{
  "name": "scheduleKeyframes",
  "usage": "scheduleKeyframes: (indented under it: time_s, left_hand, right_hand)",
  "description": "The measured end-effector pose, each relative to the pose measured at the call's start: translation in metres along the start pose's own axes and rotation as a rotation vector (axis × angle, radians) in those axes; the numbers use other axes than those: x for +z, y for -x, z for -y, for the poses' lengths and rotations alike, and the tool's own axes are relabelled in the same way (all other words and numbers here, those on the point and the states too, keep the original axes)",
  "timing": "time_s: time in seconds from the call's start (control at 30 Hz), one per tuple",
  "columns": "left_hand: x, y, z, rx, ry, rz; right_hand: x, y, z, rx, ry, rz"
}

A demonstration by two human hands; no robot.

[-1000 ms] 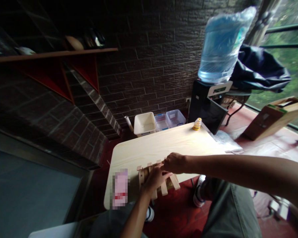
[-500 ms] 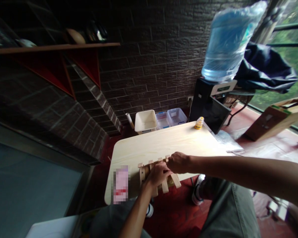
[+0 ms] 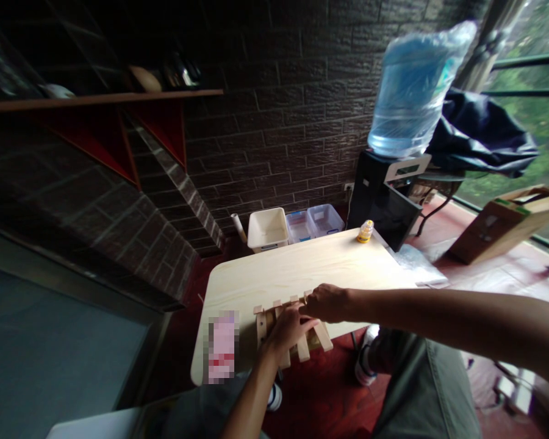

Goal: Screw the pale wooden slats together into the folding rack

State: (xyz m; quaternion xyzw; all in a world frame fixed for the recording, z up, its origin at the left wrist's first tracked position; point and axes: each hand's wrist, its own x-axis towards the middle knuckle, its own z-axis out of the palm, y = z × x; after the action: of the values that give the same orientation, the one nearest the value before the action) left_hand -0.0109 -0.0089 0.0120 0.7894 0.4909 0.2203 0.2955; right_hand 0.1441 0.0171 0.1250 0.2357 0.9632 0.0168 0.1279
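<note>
A slatted light-wood frame (image 3: pixel 303 346) lies at the near edge of the pale wooden table (image 3: pixel 256 274), its slat ends jutting past that edge. Over its middle slats my left hand (image 3: pixel 289 328) is bent, gripping the wood, with its thumb pointing toward my other hand. My right hand (image 3: pixel 326 303) is closed in a fist at the far right corner of the frame, right against the left fingertips. Whatever sits inside the right fingers is hidden. To the left of the frame lies a pink, blurred-out item (image 3: pixel 222 347).
A small yellow-labelled bottle (image 3: pixel 365 231) stands at the table's far right corner. Behind the table are a cream bin (image 3: pixel 268 227) and clear plastic boxes (image 3: pixel 324 218). A water dispenser (image 3: pixel 379 195) with a blue jug and a cardboard box (image 3: pixel 498 225) are at right.
The whole view has shifted slightly, so the room sits a little lower. Both hands keep almost the same place and grip on the wooden frame.
</note>
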Motion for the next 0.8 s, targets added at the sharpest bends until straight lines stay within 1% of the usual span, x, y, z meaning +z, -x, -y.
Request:
scheduleKeyframes:
  time_s: [0.1, 0.27, 0.37, 0.47, 0.57, 0.63, 0.7, 0.8]
  left_hand:
    - [0.000, -0.001, 0.000, 0.021, 0.020, -0.023]
    - [0.004, -0.002, 0.010, 0.081, -0.028, 0.025]
    - [0.005, -0.003, 0.015, 0.107, -0.115, 0.032]
    - [0.005, -0.002, 0.013, 0.115, -0.140, -0.015]
    - [0.004, -0.001, 0.009, 0.118, -0.133, -0.063]
    - [0.003, -0.001, 0.006, 0.129, -0.143, -0.060]
    - [0.002, -0.001, 0.004, 0.148, -0.163, -0.034]
    - [-0.001, 0.000, 0.001, 0.163, -0.172, -0.014]
  right_hand:
    - [0.013, -0.002, -0.003, -0.030, 0.016, -0.042]
    - [0.042, -0.008, -0.010, 0.005, 0.027, -0.160]
    - [0.049, -0.006, -0.015, 0.035, 0.012, -0.135]
    - [0.046, -0.002, -0.015, 0.062, -0.020, -0.075]
    - [0.036, 0.000, -0.011, 0.127, -0.070, -0.034]
    - [0.030, 0.000, -0.007, 0.178, -0.108, -0.003]
    - [0.023, 0.002, -0.004, 0.197, -0.133, 0.021]
    - [0.012, 0.007, 0.000, 0.159, -0.107, 0.006]
